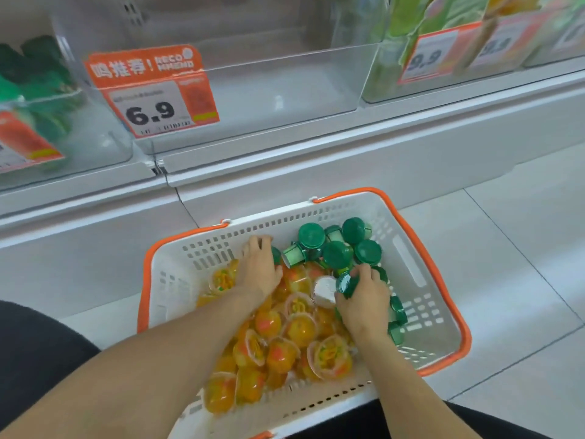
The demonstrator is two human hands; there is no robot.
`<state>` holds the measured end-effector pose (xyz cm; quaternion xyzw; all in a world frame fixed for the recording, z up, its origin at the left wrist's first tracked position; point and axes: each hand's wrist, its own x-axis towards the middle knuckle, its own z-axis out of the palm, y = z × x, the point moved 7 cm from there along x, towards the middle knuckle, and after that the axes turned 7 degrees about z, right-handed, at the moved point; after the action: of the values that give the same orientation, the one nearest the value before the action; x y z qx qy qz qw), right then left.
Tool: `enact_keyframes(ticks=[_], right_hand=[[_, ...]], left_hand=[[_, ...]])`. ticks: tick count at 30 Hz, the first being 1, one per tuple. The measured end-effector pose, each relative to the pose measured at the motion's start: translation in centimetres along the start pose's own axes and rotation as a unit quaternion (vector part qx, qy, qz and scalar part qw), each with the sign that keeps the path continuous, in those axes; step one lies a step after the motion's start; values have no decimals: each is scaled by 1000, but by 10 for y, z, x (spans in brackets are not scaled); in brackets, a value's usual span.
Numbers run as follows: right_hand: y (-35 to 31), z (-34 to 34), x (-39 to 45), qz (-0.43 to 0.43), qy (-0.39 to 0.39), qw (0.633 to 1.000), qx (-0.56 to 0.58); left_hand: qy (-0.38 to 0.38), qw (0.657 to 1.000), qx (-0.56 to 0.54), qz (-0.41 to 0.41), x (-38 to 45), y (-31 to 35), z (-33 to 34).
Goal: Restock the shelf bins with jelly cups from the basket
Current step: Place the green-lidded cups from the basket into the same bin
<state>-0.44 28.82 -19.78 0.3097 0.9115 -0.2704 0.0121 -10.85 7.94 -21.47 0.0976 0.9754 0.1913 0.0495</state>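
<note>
Here, right hand [364,299] clamped on a green cup [346,284] mid-basket [408,261]; left hand [259,264] beside, fingers curled, grip unclear; empty bin [278,90] straight above.

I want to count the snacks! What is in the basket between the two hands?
In the head view, orange jelly cups and a green cup on its side lie between the left hand and the right hand.

Shop: price tags [152,106] on shelf bins [285,80]
</note>
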Motion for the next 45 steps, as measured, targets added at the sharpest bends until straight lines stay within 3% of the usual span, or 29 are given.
enact_keyframes(ticks=[4,8,15,20,25,28,32,35,39,42,45], right_hand=[[-19,-1,4,16,-43,993,111],[-33,-3,9,66,-153,964,207],[-80,-7,-12,139,-341,818,442],[-167,-18,-50,133,-432,740,498],[-277,-45,-102,25,-518,716,468],[-331,-77,-132,-91,-496,723,473],[-383,-112,-152,-224,-411,740,483],[-419,-124,-145,-235,-342,757,505],[-478,-114,-121,-250,-275,821,433],[-523,-83,-106,-243,-266,874,326],[-558,-60,-100,-247,-232,919,200]], left_hand=[[19,999,-18,-30,5,-2,3],[13,991,-102,-89,2,-8,1],[-21,950,-240,-196,-13,-39,-31],[-97,942,-289,-137,-30,-44,-101],[-111,959,-253,-64,-51,-58,-226],[-73,969,-233,-42,-75,-77,-293],[-23,959,-281,-18,-115,-106,-356],[56,921,-384,-35,-136,-129,-387],[155,879,-448,-51,-138,-148,-420],[169,852,-489,-77,-137,-157,-423],[152,854,-490,-90,-138,-159,-415]])
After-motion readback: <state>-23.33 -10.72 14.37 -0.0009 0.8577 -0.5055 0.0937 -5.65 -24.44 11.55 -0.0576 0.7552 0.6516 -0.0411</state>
